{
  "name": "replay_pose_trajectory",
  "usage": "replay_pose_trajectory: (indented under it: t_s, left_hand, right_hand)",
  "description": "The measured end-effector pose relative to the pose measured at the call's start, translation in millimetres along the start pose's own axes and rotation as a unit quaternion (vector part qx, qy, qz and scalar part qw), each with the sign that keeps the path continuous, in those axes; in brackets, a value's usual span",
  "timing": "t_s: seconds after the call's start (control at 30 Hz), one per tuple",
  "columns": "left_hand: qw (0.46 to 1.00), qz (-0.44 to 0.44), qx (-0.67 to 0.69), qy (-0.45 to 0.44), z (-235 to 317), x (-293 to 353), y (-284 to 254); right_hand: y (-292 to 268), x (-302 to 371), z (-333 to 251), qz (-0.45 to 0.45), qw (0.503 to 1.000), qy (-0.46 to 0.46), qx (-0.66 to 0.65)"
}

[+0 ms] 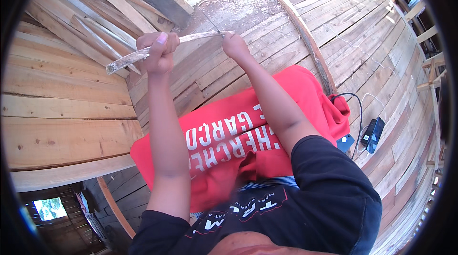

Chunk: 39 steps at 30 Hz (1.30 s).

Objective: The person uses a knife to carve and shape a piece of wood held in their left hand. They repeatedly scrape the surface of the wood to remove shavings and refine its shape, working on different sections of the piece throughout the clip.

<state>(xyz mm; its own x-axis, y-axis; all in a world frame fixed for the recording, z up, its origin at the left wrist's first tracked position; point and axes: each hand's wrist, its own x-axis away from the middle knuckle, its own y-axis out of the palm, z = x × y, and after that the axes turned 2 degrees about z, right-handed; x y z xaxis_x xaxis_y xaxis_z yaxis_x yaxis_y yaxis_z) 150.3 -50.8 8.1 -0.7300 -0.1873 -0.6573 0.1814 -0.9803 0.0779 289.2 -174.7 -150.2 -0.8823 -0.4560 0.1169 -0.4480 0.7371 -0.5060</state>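
Observation:
My left hand (pixel 158 52) is closed around a long, pale, rough wooden stick (pixel 128 60), with the thumb along its upper side. The stick runs to the right and slightly away from me. At its far end my right hand (pixel 235 46) is closed on a knife (pixel 209 20), whose thin blade shows almost edge-on and points away to the upper left. Blade and stick cross right beside my right fist. The knife's handle is hidden inside that hand. Across my lap lies a red cloth (pixel 305 90) with white lettering, below both forearms.
Wooden planks (pixel 62 131) rise at the left, with loose boards (pixel 90 21) leaning behind them. Shavings lie on the plank floor (pixel 238 6) ahead. A long wooden beam (pixel 298 21) crosses the floor. To my right are a black power adapter (pixel 373 135) with cables and a phone (pixel 344 143).

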Motion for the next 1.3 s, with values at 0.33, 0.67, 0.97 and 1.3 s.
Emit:
replay_pose_trajectory:
  t_s: [0.33, 0.67, 0.97, 1.3]
  left_hand:
    - [1.0, -0.006, -0.002, 0.005, -2, 3, -5]
    - [1.0, 0.002, -0.013, 0.003, -2, 7, -12]
    - [0.999, -0.033, 0.0, 0.009, -8, -10, 11]
    - [1.0, 0.0, -0.001, 0.014, -8, -12, 1]
  right_hand:
    - [5, -4, 0, 0.011, 1.0, 0.023, 0.008]
    - [10, -1, -2, -0.003, 1.0, -0.005, -0.016]
    - [40, -56, 111, 0.04, 0.996, 0.035, 0.07]
    - [5, -24, 26, 0.014, 0.999, 0.051, 0.001]
